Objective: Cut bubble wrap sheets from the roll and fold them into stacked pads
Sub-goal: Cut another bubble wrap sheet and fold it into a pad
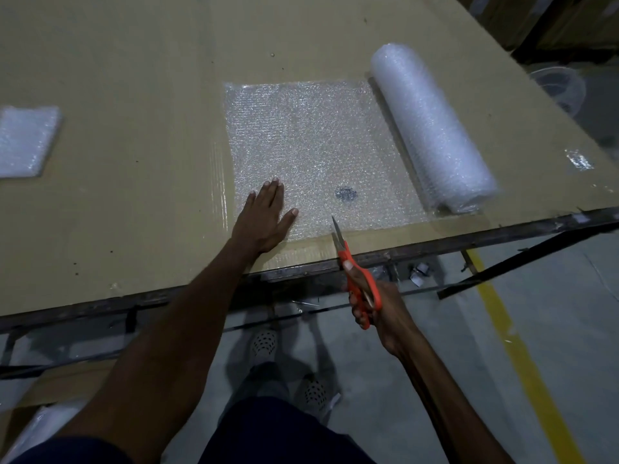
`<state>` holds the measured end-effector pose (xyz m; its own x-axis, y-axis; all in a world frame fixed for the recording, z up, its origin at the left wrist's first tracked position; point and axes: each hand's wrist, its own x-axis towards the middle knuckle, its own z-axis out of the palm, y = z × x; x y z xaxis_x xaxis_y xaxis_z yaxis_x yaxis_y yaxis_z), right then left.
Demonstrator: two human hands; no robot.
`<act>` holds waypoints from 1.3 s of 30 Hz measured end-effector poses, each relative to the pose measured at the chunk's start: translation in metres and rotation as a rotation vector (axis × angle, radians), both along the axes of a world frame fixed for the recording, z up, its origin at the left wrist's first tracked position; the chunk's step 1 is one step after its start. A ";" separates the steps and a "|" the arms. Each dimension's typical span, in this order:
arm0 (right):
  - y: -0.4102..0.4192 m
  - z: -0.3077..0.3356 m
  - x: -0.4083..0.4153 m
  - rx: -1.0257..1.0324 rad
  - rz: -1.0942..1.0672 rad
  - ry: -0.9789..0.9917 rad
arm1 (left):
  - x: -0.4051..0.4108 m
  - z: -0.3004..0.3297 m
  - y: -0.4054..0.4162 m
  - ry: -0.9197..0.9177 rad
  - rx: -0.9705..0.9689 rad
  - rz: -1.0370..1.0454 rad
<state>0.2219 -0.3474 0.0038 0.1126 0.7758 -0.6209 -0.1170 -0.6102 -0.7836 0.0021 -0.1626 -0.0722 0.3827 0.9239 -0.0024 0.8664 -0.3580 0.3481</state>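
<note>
— One sheet (315,155) lies unrolled from the roll (432,128) on the table (134,78); which step?
— Cutting. My left hand (264,219) presses it flat, fingers spread; my right hand (371,306) grips the scissors (351,266), blades at its near edge. Next I cut straight across.

The person has bare forearms, dark navy trousers (284,433) and pale perforated clog shoes (264,343).

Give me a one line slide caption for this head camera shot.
Left hand flattens unrolled bubble wrap while right hand brings orange scissors to its near edge.
</note>
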 end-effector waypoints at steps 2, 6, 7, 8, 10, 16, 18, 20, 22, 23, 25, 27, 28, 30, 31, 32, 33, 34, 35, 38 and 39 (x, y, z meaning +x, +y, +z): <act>0.002 -0.001 0.000 0.011 0.000 -0.014 | 0.000 -0.001 0.000 -0.004 0.002 0.003; 0.004 -0.005 0.001 0.021 0.002 -0.041 | 0.001 -0.001 0.000 -0.008 0.014 0.005; 0.004 -0.006 0.002 0.020 -0.001 -0.046 | 0.001 -0.002 -0.001 -0.009 0.013 0.004; 0.004 -0.007 0.002 0.021 -0.004 -0.049 | 0.001 -0.002 -0.001 -0.010 0.012 0.005; 0.004 -0.008 0.000 0.030 -0.010 -0.043 | 0.001 -0.002 -0.001 -0.010 0.011 0.009; 0.006 -0.017 -0.002 0.053 -0.039 -0.065 | 0.001 -0.003 -0.001 -0.011 0.023 0.008; 0.005 -0.019 -0.002 0.056 -0.049 -0.067 | 0.001 -0.004 0.000 -0.009 0.027 0.008; 0.003 -0.019 -0.001 0.056 -0.055 -0.057 | 0.001 -0.005 0.000 -0.010 0.027 0.006; 0.004 -0.020 -0.001 0.054 -0.069 -0.055 | 0.001 -0.005 0.000 -0.010 0.027 0.008; 0.005 -0.020 -0.002 0.052 -0.075 -0.057 | 0.001 -0.005 0.000 -0.008 0.025 0.009; 0.009 -0.019 -0.005 0.041 -0.082 -0.054 | 0.001 -0.005 0.000 -0.006 0.023 0.010; 0.014 -0.017 -0.007 0.034 -0.087 -0.039 | 0.001 -0.005 0.000 -0.006 0.033 0.011; 0.017 -0.016 -0.008 0.034 -0.089 -0.034 | 0.001 -0.006 0.000 -0.006 0.038 0.010; 0.021 -0.016 -0.009 0.029 -0.088 -0.033 | 0.001 -0.006 0.001 -0.004 0.040 0.008; 0.023 -0.017 -0.009 0.025 -0.087 -0.035 | 0.001 -0.006 0.001 -0.003 0.039 0.008; 0.024 -0.018 -0.009 0.024 -0.087 -0.037 | 0.001 -0.006 0.000 -0.004 0.038 0.009; 0.024 -0.019 -0.008 0.024 -0.088 -0.041 | 0.001 -0.006 0.000 -0.006 0.035 0.010; 0.023 -0.020 -0.007 0.025 -0.085 -0.047 | 0.001 -0.007 0.000 -0.007 0.033 0.011; 0.023 -0.020 -0.006 0.028 -0.079 -0.055 | 0.001 -0.006 -0.001 -0.006 0.034 0.012; 0.024 -0.017 -0.005 0.023 -0.069 -0.064 | 0.001 -0.005 -0.001 -0.004 0.037 0.013; 0.026 -0.015 -0.007 0.019 -0.072 -0.062 | 0.001 -0.005 -0.001 -0.004 0.036 0.015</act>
